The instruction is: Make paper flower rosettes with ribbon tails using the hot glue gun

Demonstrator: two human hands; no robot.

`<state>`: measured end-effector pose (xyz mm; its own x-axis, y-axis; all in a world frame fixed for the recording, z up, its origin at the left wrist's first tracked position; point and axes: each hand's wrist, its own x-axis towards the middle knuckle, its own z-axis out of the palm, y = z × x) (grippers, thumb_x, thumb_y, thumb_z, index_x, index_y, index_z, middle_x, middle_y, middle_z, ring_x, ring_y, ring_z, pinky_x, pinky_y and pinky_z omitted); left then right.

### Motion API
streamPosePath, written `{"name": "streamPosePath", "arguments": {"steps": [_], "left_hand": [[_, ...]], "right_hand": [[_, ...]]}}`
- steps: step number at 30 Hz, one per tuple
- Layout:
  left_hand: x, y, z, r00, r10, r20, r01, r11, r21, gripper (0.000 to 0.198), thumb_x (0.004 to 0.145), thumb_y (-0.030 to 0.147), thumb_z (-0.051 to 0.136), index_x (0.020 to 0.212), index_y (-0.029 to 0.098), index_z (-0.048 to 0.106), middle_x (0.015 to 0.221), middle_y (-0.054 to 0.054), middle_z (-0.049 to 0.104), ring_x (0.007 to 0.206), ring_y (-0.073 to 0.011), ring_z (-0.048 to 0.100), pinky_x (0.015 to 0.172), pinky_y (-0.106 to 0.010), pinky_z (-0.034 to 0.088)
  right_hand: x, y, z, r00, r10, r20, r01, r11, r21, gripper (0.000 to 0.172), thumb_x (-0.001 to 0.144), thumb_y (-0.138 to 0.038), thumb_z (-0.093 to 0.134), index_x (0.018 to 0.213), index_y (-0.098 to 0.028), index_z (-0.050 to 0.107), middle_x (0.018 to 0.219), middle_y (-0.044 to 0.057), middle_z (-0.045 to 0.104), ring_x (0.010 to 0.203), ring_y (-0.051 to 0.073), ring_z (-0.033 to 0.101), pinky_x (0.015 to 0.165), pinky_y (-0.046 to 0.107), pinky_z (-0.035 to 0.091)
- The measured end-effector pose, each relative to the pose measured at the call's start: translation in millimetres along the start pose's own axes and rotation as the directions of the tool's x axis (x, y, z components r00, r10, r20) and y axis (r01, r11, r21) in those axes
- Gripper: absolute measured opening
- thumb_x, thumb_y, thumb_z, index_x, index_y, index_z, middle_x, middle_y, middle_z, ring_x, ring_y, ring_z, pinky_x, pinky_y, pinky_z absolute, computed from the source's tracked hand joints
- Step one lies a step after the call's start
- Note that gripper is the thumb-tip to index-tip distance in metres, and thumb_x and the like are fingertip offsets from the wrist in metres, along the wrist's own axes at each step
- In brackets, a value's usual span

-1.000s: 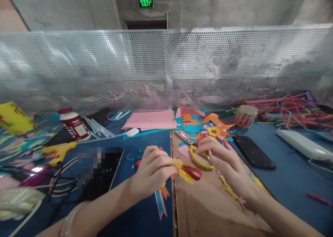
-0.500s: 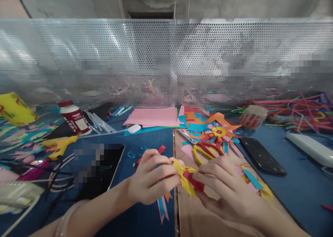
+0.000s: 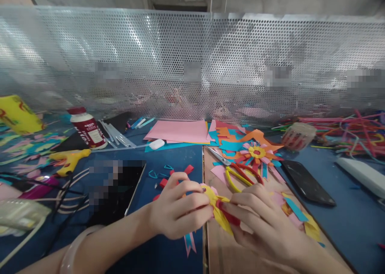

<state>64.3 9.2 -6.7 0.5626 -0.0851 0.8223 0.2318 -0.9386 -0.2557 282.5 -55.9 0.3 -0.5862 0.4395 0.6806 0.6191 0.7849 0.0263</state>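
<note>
Our right hand (image 3: pixel 261 220) just pinched the red strip (image 3: pixel 231 216), lower centre, and our left hand (image 3: pixel 182 208) still grips the yellow paper (image 3: pixel 221 218), so we're probably steadier.

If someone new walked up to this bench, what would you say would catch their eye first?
Probably the left hand and right hand at centre front, holding a yellow and red paper piece between them. Just beyond the right hand lie scissors with red and yellow handles, near a bright paper flower. Across the back stretches a shiny perforated metal screen.
</note>
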Motion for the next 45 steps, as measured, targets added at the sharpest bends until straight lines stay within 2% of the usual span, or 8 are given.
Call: {"name": "streamPosePath", "arguments": {"steps": [26,30,32,33,36,38,41,45], "left_hand": [[-5,-1,0.4,0.999,-0.024,0.030,0.026,0.996,-0.080,0.016,0.088,0.014,0.045,0.088,0.017,0.061,0.084,-0.001,0.070,0.091,-0.0165,0.056,0.082,-0.033,0.037],[-1,0,5.0,0.989,-0.149,0.017,0.150,0.968,-0.202,0.010,0.084,0.008,0.052,0.087,0.016,0.059,0.083,-0.002,0.067,0.082,-0.0150,0.056,0.080,-0.033,0.039],[4,3,8.9,0.925,-0.371,0.084,0.376,0.857,-0.352,0.007,0.084,0.010,0.055,0.085,0.016,0.057,0.080,-0.002,0.064,0.077,-0.0132,0.056,0.074,-0.028,0.042],[6,4,11.1,0.844,-0.515,0.150,0.526,0.742,-0.415,0.002,0.083,0.015,0.057,0.083,0.017,0.056,0.078,-0.001,0.062,0.074,-0.0125,0.056,0.070,-0.026,0.043],[12,6,17.1,0.446,-0.797,0.406,0.857,0.250,-0.450,0.018,0.077,0.031,0.066,0.078,0.017,0.055,0.072,0.001,0.059,0.067,-0.0118,0.055,0.061,-0.023,0.043],[13,5,20.3,0.272,-0.802,0.532,0.898,0.013,-0.440,0.023,0.075,0.035,0.068,0.079,0.016,0.055,0.070,0.001,0.059,0.065,-0.0116,0.055,0.060,-0.023,0.042],[11,4,23.9,0.213,-0.771,0.600,0.867,-0.134,-0.480,0.024,0.073,0.033,0.069,0.079,0.016,0.053,0.072,0.002,0.060,0.067,-0.0112,0.056,0.061,-0.022,0.042],[6,6,27.0,0.234,-0.738,0.633,0.841,-0.173,-0.512,0.021,0.073,0.027,0.068,0.079,0.017,0.051,0.068,0.004,0.059,0.062,-0.0109,0.056,0.060,-0.023,0.043]], "right_hand": [[-4,-1,4,0.994,0.079,0.075,-0.092,0.977,0.194,0.040,0.076,-0.005,0.053,0.114,-0.015,0.050,0.100,0.007,0.055,0.089,0.018,0.049,0.079,0.033,0.044],[-7,-1,3,0.981,0.172,0.089,-0.188,0.956,0.227,0.053,0.076,-0.012,0.059,0.125,-0.019,0.043,0.116,0.008,0.050,0.104,0.021,0.046,0.089,0.036,0.041],[-7,0,2,0.940,0.317,0.126,-0.341,0.880,0.330,0.058,0.076,-0.014,0.060,0.129,-0.024,0.039,0.123,0.007,0.047,0.114,0.021,0.042,0.096,0.037,0.036],[-6,1,2,0.898,0.410,0.163,-0.439,0.797,0.414,0.058,0.078,-0.016,0.059,0.130,-0.027,0.037,0.126,0.005,0.046,0.118,0.020,0.041,0.098,0.036,0.035],[-2,6,6,0.724,0.601,0.337,-0.630,0.379,0.678,0.054,0.082,-0.024,0.057,0.131,-0.032,0.035,0.126,0.003,0.049,0.117,0.019,0.044,0.096,0.037,0.037],[1,10,9,0.638,0.630,0.442,-0.632,0.101,0.768,0.053,0.081,-0.028,0.059,0.130,-0.031,0.038,0.122,0.004,0.054,0.114,0.020,0.048,0.095,0.038,0.038],[5,14,13,0.554,0.639,0.534,-0.580,-0.164,0.798,0.053,0.075,-0.025,0.064,0.124,-0.027,0.046,0.119,0.005,0.057,0.115,0.022,0.048,0.096,0.039,0.037],[11,13,13,0.476,0.688,0.548,-0.576,-0.226,0.785,0.046,0.072,-0.026,0.067,0.117,-0.024,0.055,0.107,0.004,0.063,0.107,0.022,0.054,0.095,0.038,0.037]]}}
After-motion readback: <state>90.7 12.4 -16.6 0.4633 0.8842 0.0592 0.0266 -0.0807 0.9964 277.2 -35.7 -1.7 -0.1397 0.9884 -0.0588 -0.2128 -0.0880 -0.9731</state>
